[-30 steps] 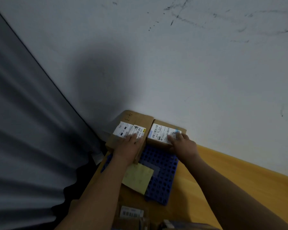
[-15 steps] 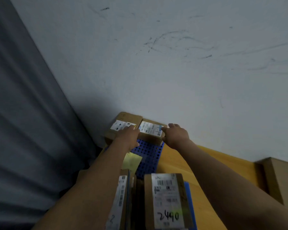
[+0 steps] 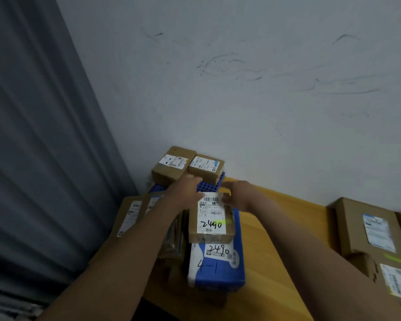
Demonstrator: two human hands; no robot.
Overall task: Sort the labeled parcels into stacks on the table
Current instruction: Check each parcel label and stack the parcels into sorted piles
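Two brown labeled parcels (image 3: 171, 165) (image 3: 206, 166) sit side by side on a blue perforated crate (image 3: 210, 186) in the far corner. Nearer, a brown parcel marked 2440 (image 3: 212, 220) lies on a blue and white parcel (image 3: 215, 262). My left hand (image 3: 185, 189) hovers with straight fingers over the crate, just behind the 2440 parcel's far left corner. My right hand (image 3: 239, 194) is at that parcel's far right corner, fingertips near or on its label edge. Neither hand holds anything.
Several thin parcels (image 3: 130, 214) stand on edge left of the stack, under my left forearm. More brown labeled parcels (image 3: 368, 230) lie at the right on the wooden table (image 3: 280, 239). A grey curtain (image 3: 44, 135) hangs left; a white wall backs the table.
Both hands have let go of the two far parcels and drawn back toward me to the far end of the 2440 parcel. The view has tilted down, showing more of the table.
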